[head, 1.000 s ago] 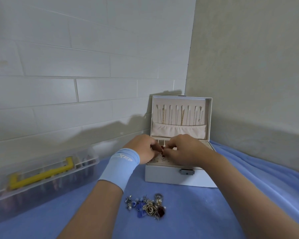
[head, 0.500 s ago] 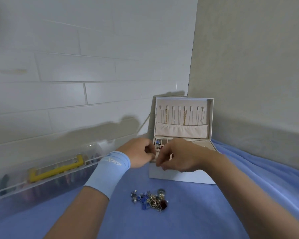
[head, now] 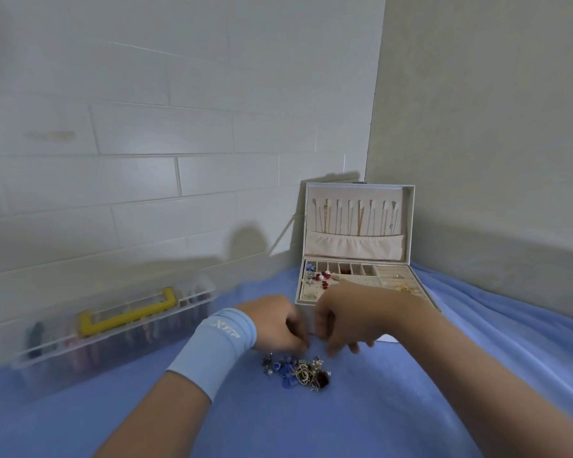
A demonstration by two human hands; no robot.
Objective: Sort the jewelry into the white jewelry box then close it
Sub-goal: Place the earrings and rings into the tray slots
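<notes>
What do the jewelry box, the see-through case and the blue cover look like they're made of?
White jewelry box: probably faux leather over board, smooth matte shell; beige lining looks velvety. See-through case: hard translucent plastic, contents show through it; its yellow handle looks like opaque plastic. Blue cover: soft matte fabric, judging by its folds.

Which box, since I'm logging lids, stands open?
The white jewelry box by the corner, lid upright; the clear plastic case with the yellow handle is shut.
</notes>
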